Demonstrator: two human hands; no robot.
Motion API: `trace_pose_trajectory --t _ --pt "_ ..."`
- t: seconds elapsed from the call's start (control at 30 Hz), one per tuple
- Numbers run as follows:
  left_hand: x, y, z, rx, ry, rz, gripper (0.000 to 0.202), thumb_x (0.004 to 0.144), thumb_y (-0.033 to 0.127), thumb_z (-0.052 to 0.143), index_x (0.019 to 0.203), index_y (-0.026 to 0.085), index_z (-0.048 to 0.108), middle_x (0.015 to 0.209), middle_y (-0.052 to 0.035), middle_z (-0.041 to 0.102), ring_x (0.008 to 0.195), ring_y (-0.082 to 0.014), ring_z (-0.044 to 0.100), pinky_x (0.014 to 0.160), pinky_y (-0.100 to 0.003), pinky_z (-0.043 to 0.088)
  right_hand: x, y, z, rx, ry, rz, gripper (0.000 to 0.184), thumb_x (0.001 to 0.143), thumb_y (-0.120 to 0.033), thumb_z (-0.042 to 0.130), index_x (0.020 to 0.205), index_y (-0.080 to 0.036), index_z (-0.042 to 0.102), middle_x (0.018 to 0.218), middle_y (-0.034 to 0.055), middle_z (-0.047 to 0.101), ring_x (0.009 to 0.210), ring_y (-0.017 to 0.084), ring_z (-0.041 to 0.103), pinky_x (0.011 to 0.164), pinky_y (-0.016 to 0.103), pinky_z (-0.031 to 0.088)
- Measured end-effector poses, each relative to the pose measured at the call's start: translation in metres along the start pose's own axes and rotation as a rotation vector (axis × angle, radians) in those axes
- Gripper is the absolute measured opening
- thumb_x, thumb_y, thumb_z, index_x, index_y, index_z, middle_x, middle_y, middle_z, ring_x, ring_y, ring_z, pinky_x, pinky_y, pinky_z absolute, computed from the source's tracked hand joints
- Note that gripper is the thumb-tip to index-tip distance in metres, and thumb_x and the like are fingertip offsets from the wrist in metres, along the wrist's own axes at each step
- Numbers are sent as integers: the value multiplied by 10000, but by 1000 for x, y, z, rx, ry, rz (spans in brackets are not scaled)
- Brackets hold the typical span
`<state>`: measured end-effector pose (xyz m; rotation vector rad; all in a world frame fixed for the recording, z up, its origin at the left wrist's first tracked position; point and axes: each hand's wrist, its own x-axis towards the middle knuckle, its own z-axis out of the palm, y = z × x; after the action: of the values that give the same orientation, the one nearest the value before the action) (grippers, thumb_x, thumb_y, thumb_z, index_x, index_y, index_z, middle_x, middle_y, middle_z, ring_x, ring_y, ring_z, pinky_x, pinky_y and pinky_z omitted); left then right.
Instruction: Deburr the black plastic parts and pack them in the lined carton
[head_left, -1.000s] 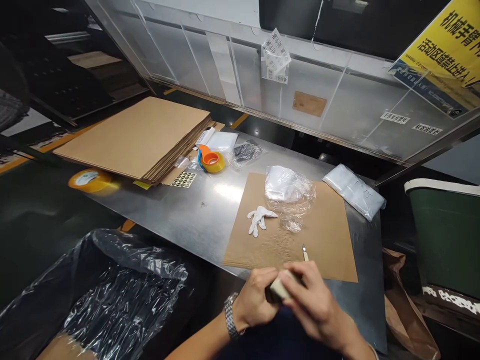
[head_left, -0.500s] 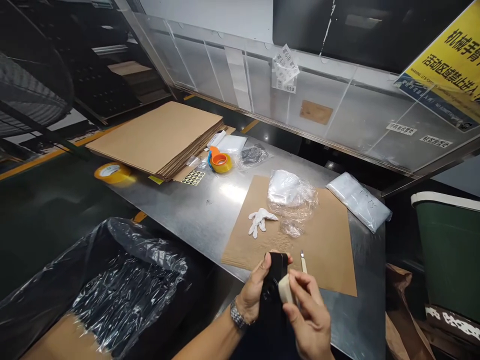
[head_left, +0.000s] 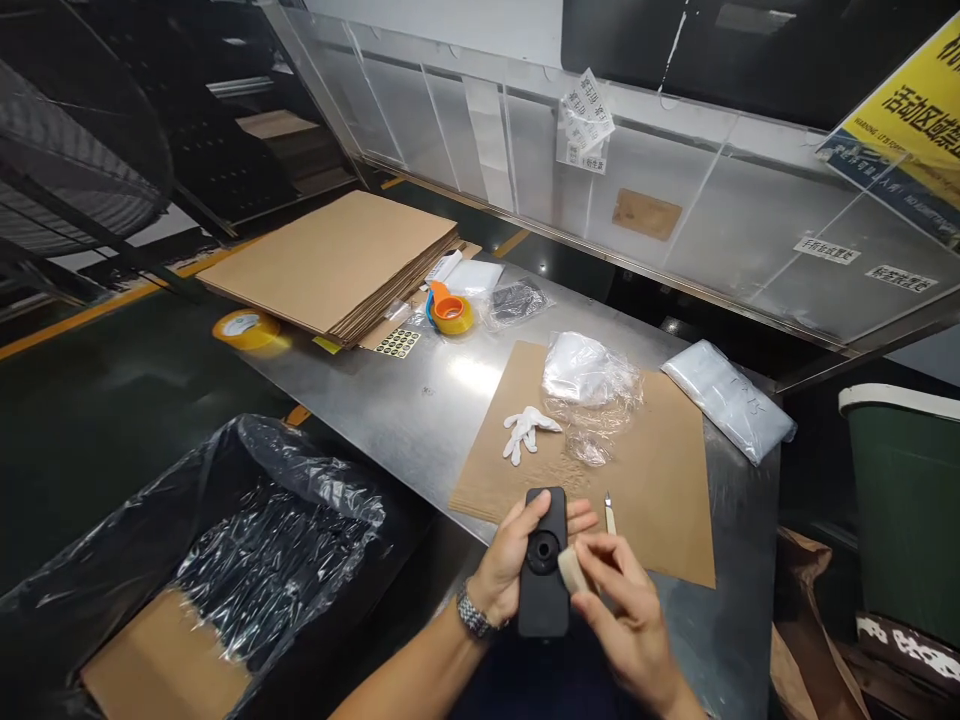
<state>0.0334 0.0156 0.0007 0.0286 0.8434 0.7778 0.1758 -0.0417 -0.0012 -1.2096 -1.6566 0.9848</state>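
Observation:
My left hand [head_left: 508,560] grips a flat black oblong device [head_left: 543,572] with a round ring on its face, held upright over the table's near edge. My right hand [head_left: 626,610] pinches a small beige pad [head_left: 573,570] against the device's right side. A small craft knife [head_left: 610,514] lies just beyond the hands on a brown cardboard sheet [head_left: 660,480]. A white glove [head_left: 528,430] and crumpled clear plastic bags [head_left: 592,385] rest farther up that sheet.
The steel table [head_left: 390,420] carries a stack of flat cardboard [head_left: 337,260], an orange tape dispenser [head_left: 450,312], a yellow tape roll [head_left: 244,328], a sticker sheet [head_left: 397,343] and a white bagged pack [head_left: 727,398]. A plastic-lined box [head_left: 225,560] stands lower left, a green bin [head_left: 907,480] right.
The black device came up from under my hands into plain view, face up. My right hand keeps the beige pad at its side. The view shifted slightly left.

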Motion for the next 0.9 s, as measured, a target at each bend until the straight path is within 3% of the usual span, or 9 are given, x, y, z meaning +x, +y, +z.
trace_pose_trajectory --t 0.13,0.23,0.37,0.47,0.53,0.63,0.73,0.83,0.9 --pt "1 3 -1 130 113 105 245 771 363 573 857 175 441 761 -60 642 567 -153 612 549 -293 491 -13 -14 -2 -164 -195 -162 457 819 -107 487 1262 -216 454 1059 113 489 919 200 495 759 358 482" --pt "0 -1 0 183 113 158 334 776 466 527 978 218 429 691 0 601 499 -128 570 484 -259 458 -11 -20 2 -273 -292 -260 458 790 -95 512 1237 -180 466 1053 131 486 892 204 480 736 353 483" --pt "-5 5 1 47 21 20 481 800 576 385 1183 286 380 671 17 558 512 -125 559 495 -252 441 -15 -12 7 -393 -176 -222 490 791 -54 481 1263 -174 425 1080 146 465 929 217 461 752 367 473" --pt "-8 12 2 -26 -25 -98 509 787 599 384 1185 284 410 662 25 522 511 -116 544 477 -232 415 -26 -2 7 -397 -204 -178 449 790 -55 475 1221 -178 463 1052 132 469 911 213 462 740 355 474" --pt "-8 14 0 -23 -23 -81 484 788 584 402 1163 280 427 656 27 512 500 -107 530 464 -215 392 -34 2 5 -368 -219 -185 435 781 -64 487 1204 -166 474 1062 134 459 916 218 460 744 360 471" --pt "-6 14 -5 26 -14 -8 413 813 538 397 1108 254 450 652 19 522 475 -85 498 450 -187 346 -37 1 -2 -411 -117 -146 436 783 -67 499 1208 -161 467 1068 138 451 938 227 456 753 371 465" --pt "-4 6 -10 101 -52 -37 446 819 570 336 1072 226 464 599 18 510 456 -81 462 444 -184 314 -32 -9 -5 -424 -56 -129 439 793 -83 502 1220 -174 461 1087 138 447 952 232 454 752 375 463" --pt "-5 -6 -13 203 -38 -29 484 807 588 345 1089 220 483 557 32 486 460 -81 443 459 -188 311 -22 -24 0 -324 -122 -280 487 787 -112 508 1263 -169 423 1093 141 446 948 235 458 748 381 466" --pt "-9 -13 -12 262 -23 -7 432 790 549 439 1050 213 518 578 33 500 495 -81 457 489 -191 328 -13 -29 5 -315 -169 -300 497 780 -105 513 1265 -170 424 1069 136 461 931 226 466 744 377 468"
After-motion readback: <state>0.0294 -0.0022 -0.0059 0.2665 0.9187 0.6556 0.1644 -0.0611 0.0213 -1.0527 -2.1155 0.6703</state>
